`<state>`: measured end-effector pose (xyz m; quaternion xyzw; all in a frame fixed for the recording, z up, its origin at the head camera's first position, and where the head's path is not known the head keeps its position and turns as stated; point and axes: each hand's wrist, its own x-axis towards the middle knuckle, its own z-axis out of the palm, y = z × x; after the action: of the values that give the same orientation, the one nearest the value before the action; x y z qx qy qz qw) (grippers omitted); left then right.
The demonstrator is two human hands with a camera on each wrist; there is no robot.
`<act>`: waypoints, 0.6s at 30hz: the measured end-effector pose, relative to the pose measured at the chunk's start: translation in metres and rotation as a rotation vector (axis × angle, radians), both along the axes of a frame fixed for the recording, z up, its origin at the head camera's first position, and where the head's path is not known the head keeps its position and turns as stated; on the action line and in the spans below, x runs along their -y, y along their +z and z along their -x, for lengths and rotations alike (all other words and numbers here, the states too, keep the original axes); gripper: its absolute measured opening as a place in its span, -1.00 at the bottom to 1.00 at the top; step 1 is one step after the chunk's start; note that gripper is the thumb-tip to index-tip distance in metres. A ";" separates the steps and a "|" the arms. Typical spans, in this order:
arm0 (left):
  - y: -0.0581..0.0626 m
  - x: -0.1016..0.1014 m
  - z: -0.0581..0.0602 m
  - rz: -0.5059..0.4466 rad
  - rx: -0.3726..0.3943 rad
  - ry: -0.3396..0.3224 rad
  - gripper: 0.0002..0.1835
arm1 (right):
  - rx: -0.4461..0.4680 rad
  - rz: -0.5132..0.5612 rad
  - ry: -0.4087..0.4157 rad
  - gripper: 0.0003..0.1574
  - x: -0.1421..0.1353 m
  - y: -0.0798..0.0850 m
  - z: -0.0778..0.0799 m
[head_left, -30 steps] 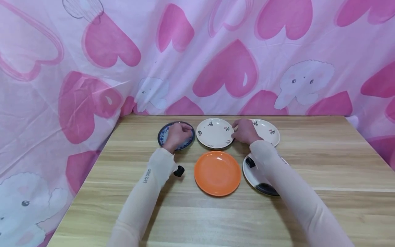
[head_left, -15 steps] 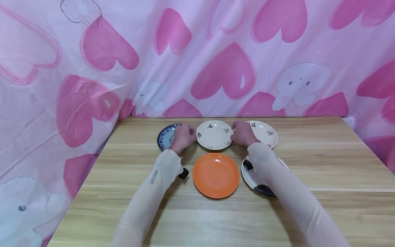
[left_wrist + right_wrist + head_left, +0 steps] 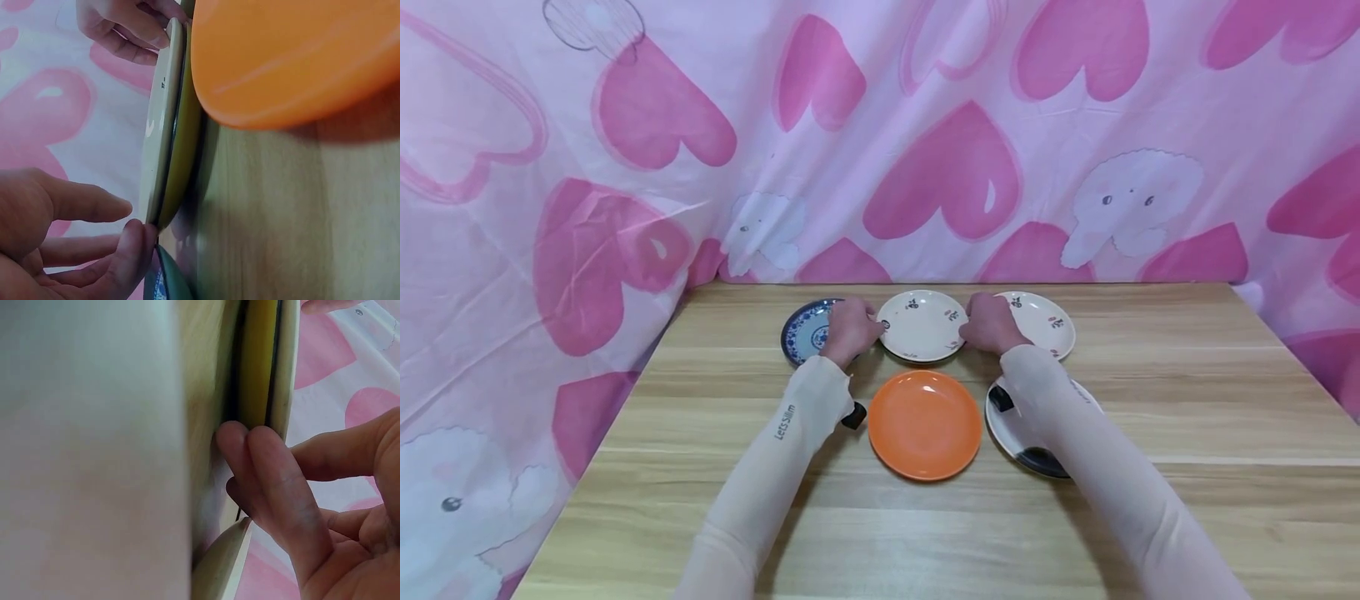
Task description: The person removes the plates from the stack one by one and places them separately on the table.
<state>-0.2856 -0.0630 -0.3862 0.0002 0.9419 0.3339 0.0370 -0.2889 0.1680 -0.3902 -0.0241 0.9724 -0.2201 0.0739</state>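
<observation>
A cream plate (image 3: 922, 327) with small printed motifs sits in the middle of the back row. Directly under it shows a yellow-sided, dark-rimmed plate (image 3: 182, 147), the two stacked. My left hand (image 3: 852, 328) pinches the stack's left edge, fingertips at the cream rim. On the opposite side, my right hand (image 3: 990, 323) grips the edge, two fingertips against the yellow side and the thumb by the upper rim. Beneath my left hand lies a blue-patterned plate (image 3: 806, 333), partly covered. Another cream plate (image 3: 1047, 323) lies partly behind my right hand.
In front of the stack lies an orange plate (image 3: 925, 427). A white plate with black patches (image 3: 1021, 440) is partly hidden under my right forearm. The wooden table (image 3: 895, 542) ends at a pink heart-patterned cloth (image 3: 947, 175) along the back and left.
My left hand has moved right from above the blue-patterned plate to the left rim of the stacked plates. My right hand has stayed at the right rim.
</observation>
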 end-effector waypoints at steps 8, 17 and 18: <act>-0.005 -0.003 0.003 -0.034 0.006 0.051 -0.73 | 0.006 -0.009 0.003 -0.67 0.004 0.004 -0.002; -0.006 -0.003 -0.001 -0.039 -0.018 0.004 -0.64 | -0.020 -0.015 0.009 -0.75 0.002 0.002 -0.002; -0.006 -0.003 -0.001 -0.036 -0.022 -0.001 -0.65 | -0.021 -0.018 0.012 -0.74 0.002 0.002 -0.002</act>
<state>-0.2841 -0.0604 -0.3921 0.0052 0.9361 0.3507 0.0267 -0.2872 0.1662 -0.3884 -0.0319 0.9748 -0.2108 0.0651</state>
